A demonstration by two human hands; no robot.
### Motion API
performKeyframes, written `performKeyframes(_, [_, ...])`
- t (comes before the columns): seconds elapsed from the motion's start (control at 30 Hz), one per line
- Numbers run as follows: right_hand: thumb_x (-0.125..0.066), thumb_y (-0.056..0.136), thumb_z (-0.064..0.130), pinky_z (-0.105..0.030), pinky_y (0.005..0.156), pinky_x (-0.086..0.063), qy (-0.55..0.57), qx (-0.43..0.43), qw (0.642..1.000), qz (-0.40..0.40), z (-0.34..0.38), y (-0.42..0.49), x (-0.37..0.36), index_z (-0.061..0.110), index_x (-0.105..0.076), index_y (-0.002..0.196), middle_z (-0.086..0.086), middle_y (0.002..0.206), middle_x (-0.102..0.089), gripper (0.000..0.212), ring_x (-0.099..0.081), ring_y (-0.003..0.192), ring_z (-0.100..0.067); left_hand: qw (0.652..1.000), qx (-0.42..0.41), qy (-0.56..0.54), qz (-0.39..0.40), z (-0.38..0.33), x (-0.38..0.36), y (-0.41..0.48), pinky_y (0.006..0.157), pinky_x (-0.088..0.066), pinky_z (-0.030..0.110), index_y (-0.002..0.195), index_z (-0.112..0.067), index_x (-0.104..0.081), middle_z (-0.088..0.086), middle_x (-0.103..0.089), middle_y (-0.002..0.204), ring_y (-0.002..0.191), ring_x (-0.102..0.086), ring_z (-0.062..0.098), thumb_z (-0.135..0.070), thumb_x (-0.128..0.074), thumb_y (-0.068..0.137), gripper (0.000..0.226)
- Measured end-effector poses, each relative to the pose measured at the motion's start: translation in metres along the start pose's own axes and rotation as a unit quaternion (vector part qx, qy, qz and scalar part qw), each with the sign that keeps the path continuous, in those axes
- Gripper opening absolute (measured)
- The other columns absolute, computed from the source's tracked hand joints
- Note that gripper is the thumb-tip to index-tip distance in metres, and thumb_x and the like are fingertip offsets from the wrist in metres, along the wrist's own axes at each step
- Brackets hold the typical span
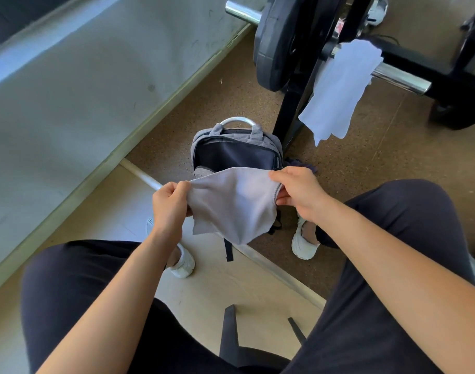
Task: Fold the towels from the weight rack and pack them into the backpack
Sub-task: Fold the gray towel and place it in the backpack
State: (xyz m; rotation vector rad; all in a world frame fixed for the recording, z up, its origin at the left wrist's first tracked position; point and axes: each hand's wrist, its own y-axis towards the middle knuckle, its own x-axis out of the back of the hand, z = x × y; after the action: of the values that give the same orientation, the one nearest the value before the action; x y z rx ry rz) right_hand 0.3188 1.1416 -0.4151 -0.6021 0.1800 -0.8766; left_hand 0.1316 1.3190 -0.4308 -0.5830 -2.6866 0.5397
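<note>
Head view: the floor (352,171) is brown and speckled, and a pale board (231,292) with a white edging strip lies over it, running diagonally under the person's feet. A grey scuffed slab (69,90) slopes along the left side.

A black weight rack (290,117) stands at the upper right with a dark weight plate (276,41) and a chrome bar (401,78). A white towel (338,90) hangs over the rack, drooping toward the floor. The grey backpack (232,135) stands upright against the rack's foot, its top unzipped and its dark lining showing. A purplish scrap (303,164) lies just beside it, possibly cloth.

The grey towel (233,206) hangs spread in front of the backpack's mouth and hides its lower half. The left hand (170,203) pinches the towel's upper left corner with curled fingers; the right hand (298,195) pinches its right edge.

White shoes (183,263) flank the bag, dark-trousered knees fill both lower corners, and a black chair base (229,338) sits between them. A stretch of brown floor shows between the rack's foot and the right knee.
</note>
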Motion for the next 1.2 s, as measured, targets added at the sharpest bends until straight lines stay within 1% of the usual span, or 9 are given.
performKeyframes(0.17, [-0.066,0.096,0.016,-0.023,0.051,-0.046,0.004,0.089,0.99,0.107,0.004,-0.012,-0.005,0.006,-0.057,0.08,-0.012,0.071,-0.049,0.02,-0.053,0.059,-0.015,0.994,-0.063,-0.001,0.089,-0.01,-0.008,-0.023,0.063,-0.046,0.035,0.068,-0.014,-0.047,0.007,-0.042,0.072,0.069,-0.046,0.019,-0.023,-0.067,0.094,0.033])
performKeyframes(0.3, [-0.069,0.093,0.01,-0.028,0.055,-0.049,0.021,0.112,0.98,0.161,0.003,-0.019,-0.011,0.002,-0.06,0.088,-0.01,0.065,-0.054,0.013,-0.055,0.056,-0.017,0.973,-0.111,0.009,0.204,-0.014,-0.012,-0.037,0.065,-0.052,0.034,0.074,-0.01,-0.056,0.01,-0.055,0.068,0.065,-0.056,0.019,-0.021,-0.067,0.1,0.03])
performKeyframes(0.47, [-0.069,0.093,0.009,-0.027,0.061,-0.056,-0.018,0.134,0.97,0.201,-0.001,-0.027,-0.02,-0.005,-0.063,0.095,-0.016,0.074,-0.063,0.016,-0.062,0.069,-0.028,0.954,-0.139,0.022,0.266,-0.011,-0.019,-0.045,0.076,-0.058,0.038,0.087,0.002,-0.063,0.017,-0.066,0.078,0.075,-0.065,0.024,-0.013,-0.068,0.099,0.02])
performKeyframes(0.57, [-0.068,0.094,0.009,-0.026,0.064,-0.057,-0.025,0.145,0.965,0.215,-0.001,-0.031,-0.024,-0.006,-0.064,0.097,-0.026,0.084,-0.068,0.016,-0.064,0.073,-0.025,0.95,-0.146,0.021,0.275,-0.01,-0.021,-0.046,0.076,-0.057,0.04,0.088,0.0,-0.064,0.012,-0.067,0.078,0.075,-0.066,0.022,-0.017,-0.07,0.098,0.021])
performKeyframes(0.77, [-0.054,0.098,0.0,-0.04,0.081,-0.059,0.031,0.112,0.962,0.248,0.002,-0.034,-0.024,-0.002,-0.067,0.103,-0.013,0.087,-0.07,0.013,-0.068,0.083,-0.023,0.95,-0.153,-0.003,0.271,-0.005,-0.021,-0.048,0.081,-0.056,0.042,0.097,-0.01,-0.067,0.01,-0.072,0.088,0.083,-0.07,0.025,-0.016,-0.072,0.095,0.007])
performKeyframes(0.83, [-0.046,0.098,-0.005,-0.037,0.083,-0.06,0.049,0.103,0.96,0.256,0.004,-0.034,-0.023,0.0,-0.069,0.107,-0.015,0.095,-0.072,0.025,-0.071,0.091,-0.023,0.948,-0.161,0.004,0.275,-0.005,-0.021,-0.049,0.085,-0.061,0.041,0.102,-0.012,-0.066,0.012,-0.074,0.096,0.093,-0.073,0.029,-0.015,-0.082,0.087,0.022])
performKeyframes(0.93, [-0.043,0.098,-0.008,-0.03,0.082,-0.06,0.021,0.106,0.955,0.274,0.004,-0.037,-0.023,-0.002,-0.069,0.116,-0.016,0.106,-0.074,0.032,-0.073,0.098,-0.022,0.95,-0.194,0.037,0.242,-0.004,-0.024,-0.047,0.077,-0.063,0.04,0.094,-0.015,-0.065,0.007,-0.073,0.087,0.085,-0.074,0.029,-0.016,-0.089,0.08,0.028])
performKeyframes(1.1, [-0.058,0.093,-0.005,-0.031,0.078,-0.06,-0.099,0.222,0.953,0.18,0.004,-0.03,-0.02,0.012,-0.071,0.11,-0.007,0.102,-0.074,0.028,-0.074,0.087,-0.023,0.956,-0.192,0.026,0.219,-0.005,-0.024,-0.04,0.067,-0.057,0.029,0.086,-0.01,-0.068,0.001,-0.072,0.077,0.072,-0.071,0.015,-0.004,-0.079,0.086,0.013])
performKeyframes(1.2, [-0.068,0.087,-0.002,-0.031,0.073,-0.06,-0.177,0.338,0.916,0.124,0.007,-0.026,-0.016,0.016,-0.063,0.12,-0.003,0.123,-0.059,0.038,-0.072,0.082,-0.021,0.946,-0.224,0.03,0.233,-0.007,-0.02,-0.036,0.068,-0.056,0.029,0.087,-0.013,-0.067,-0.004,-0.071,0.078,0.073,-0.069,0.012,-0.003,-0.075,0.089,0.013])
